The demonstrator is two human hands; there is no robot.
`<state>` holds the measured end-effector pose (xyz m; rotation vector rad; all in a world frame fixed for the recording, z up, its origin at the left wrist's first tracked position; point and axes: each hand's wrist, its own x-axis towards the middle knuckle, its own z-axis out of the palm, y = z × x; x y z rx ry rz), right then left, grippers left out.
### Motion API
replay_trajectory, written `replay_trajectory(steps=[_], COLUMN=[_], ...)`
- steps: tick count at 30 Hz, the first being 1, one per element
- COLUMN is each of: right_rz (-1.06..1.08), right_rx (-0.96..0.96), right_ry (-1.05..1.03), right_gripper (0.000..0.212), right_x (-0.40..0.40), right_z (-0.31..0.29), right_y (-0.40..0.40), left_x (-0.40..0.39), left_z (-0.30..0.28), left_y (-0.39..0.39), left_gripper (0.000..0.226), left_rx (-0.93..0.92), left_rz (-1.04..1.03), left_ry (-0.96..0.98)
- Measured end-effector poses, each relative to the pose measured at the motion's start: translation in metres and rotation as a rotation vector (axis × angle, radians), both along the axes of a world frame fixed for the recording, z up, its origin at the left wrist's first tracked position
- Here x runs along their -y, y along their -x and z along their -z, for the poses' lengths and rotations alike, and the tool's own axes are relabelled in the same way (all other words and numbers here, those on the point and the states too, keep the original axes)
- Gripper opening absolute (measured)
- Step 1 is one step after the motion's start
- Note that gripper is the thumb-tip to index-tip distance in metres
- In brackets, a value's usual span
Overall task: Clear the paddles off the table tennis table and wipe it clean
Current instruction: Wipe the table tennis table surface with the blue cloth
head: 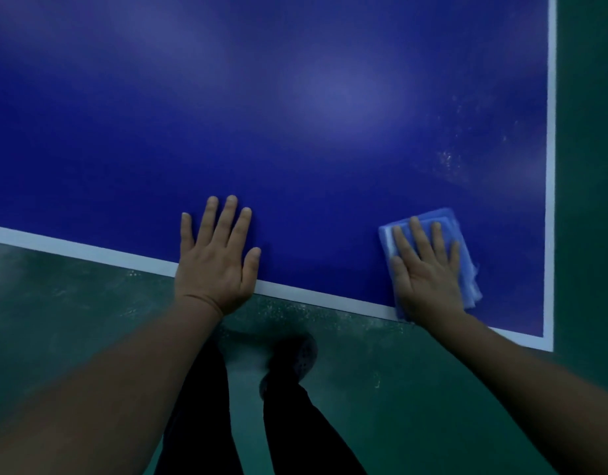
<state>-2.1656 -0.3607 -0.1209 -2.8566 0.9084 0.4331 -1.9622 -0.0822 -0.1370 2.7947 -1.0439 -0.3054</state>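
Left hand (pixel 216 258) flat on the blue table (pixel 295 114), fingers spread; right hand (pixel 427 269) flat, fingers straight, pressing a blue cloth (pixel 467 269) near the corner

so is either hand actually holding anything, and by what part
Nothing is gripped. The right hand lies flat with straight fingers on top of the folded cloth, pressing it to the table. The left hand rests flat on the table.

Dim, soft glare on blue table (pixel 295 132)
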Motion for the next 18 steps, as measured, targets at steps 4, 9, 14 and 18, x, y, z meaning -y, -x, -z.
replay_trajectory(steps=[4, 9, 14, 18], right_rz=[0.015, -0.177, 0.210, 0.614], right_rx=[0.051, 0.109, 0.078, 0.073], right_ry=[0.033, -0.079, 0.046, -0.022], right_gripper=[0.062, 0.057, 0.062, 0.057], right_x=[-0.050, -0.085, 0.022, 0.082], right_z=[0.002, 0.001, 0.007, -0.007], right_y=[-0.055, -0.130, -0.053, 0.004], left_x=[-0.001, -0.001, 0.001, 0.002], left_z=[0.001, 0.000, -0.002, -0.003], left_y=[0.002, 0.003, 0.002, 0.003], left_gripper=[0.072, 0.069, 0.068, 0.068], left_rx=[0.027, 0.059, 0.038, 0.005], left_rz=[-0.021, 0.005, 0.013, -0.010], left_ry=[0.070, 0.084, 0.010, -0.017])
